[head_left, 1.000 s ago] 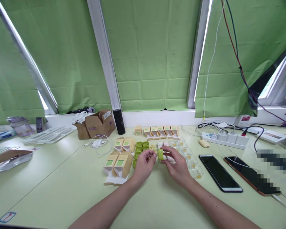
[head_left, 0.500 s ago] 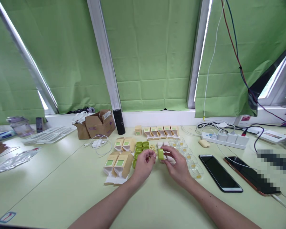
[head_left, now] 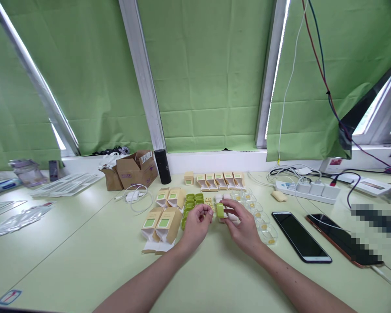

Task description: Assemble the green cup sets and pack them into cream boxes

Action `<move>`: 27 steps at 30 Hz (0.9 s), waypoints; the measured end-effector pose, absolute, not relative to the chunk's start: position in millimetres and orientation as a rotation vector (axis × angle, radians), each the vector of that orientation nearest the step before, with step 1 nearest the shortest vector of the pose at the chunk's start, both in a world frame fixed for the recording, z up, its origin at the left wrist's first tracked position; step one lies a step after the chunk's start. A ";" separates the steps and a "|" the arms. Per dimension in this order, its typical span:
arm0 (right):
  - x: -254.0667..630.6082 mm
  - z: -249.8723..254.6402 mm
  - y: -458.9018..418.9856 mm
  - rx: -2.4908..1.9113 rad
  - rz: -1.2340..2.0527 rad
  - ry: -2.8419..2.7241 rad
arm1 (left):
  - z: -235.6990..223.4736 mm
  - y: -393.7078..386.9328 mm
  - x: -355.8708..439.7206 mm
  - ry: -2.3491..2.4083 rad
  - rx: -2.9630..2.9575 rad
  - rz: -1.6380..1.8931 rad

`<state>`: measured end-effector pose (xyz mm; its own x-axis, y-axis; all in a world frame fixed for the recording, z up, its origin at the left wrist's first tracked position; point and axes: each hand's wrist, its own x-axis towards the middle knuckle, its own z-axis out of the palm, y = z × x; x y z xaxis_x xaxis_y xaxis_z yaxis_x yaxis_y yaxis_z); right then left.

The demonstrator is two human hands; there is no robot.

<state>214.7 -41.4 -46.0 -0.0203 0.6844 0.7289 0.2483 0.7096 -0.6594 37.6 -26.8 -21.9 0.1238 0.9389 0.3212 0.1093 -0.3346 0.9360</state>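
Left hand (head_left: 197,225): fingertips pinched together just beside the green cup (head_left: 220,211); I cannot tell whether they hold anything small.
Right hand (head_left: 243,228): thumb and fingers gripping the green cup, hardly shifted over the last second, so the handling has barely advanced.
Green cup: between the hands, over the middle of the desk (head_left: 84,265).
Desk's left edge: the brown thing above the plastic bag (head_left: 21,221) is gone; the handwork seems unaffected.
Desk's far edge: small boxes (head_left: 220,180), unmoved.

Cups (head_left: 190,204) — four boxes (head_left: 172,224) left, phones (head_left: 301,237) right
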 end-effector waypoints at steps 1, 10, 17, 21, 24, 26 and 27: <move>214.7 -46.1 -41.3 -0.779 0.413 -1.595 | -22.4 -26.3 37.6 1.044 1.601 1.309; 215.8 -47.0 -41.0 -0.799 0.413 -1.584 | -17.3 -29.4 35.9 1.043 1.579 1.297; 216.7 -48.0 -40.0 -0.807 0.379 -1.593 | -18.4 -28.7 34.7 1.046 1.571 1.300; 217.3 -48.2 -38.6 -0.801 0.337 -1.602 | -22.4 -25.2 31.9 1.104 1.582 1.324; 218.4 -47.9 -37.9 -0.816 0.291 -1.618 | -23.5 -25.5 29.1 1.194 1.670 1.388; 219.4 -47.1 -38.0 -0.816 0.252 -1.643 | -22.5 -28.8 27.9 1.232 1.775 1.446; 219.9 -46.5 -38.3 -0.813 0.230 -1.660 | -21.7 -31.1 27.6 1.228 1.831 1.475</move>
<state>219.9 -38.3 -46.5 -0.0428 0.6192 0.7840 0.3829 0.7350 -0.5596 27.6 -31.1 -21.7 0.0147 0.8628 0.5053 0.3405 -0.4794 0.8088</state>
